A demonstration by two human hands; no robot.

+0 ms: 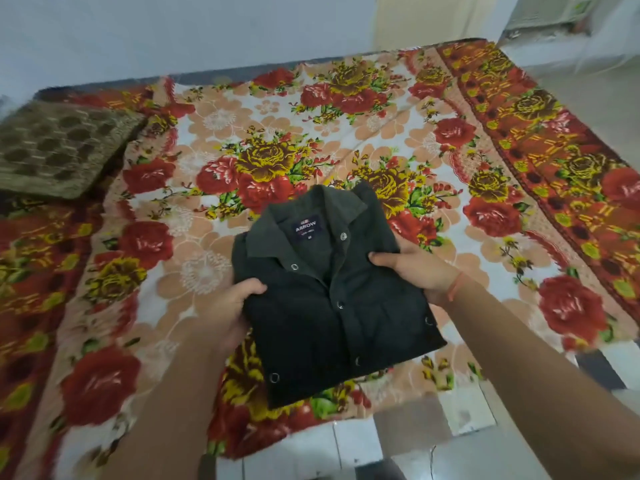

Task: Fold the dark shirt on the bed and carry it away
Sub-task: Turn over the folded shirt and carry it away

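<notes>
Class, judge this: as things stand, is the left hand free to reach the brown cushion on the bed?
Probably not: the left hand grips the folded dark shirt, and the brown cushion lies far off.

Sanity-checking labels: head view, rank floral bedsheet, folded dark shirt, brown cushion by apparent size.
1. Floral bedsheet, by far.
2-3. Folded dark shirt and brown cushion look alike; the shirt is nearer the camera, so I won't rank them.

You hold a dark charcoal-green shirt (332, 299) with a navy collar label (307, 226). Your bedsheet (263, 140) shows red and yellow roses on white and peach; the pillow (59, 147) is olive-brown with darker hexagons.
</notes>
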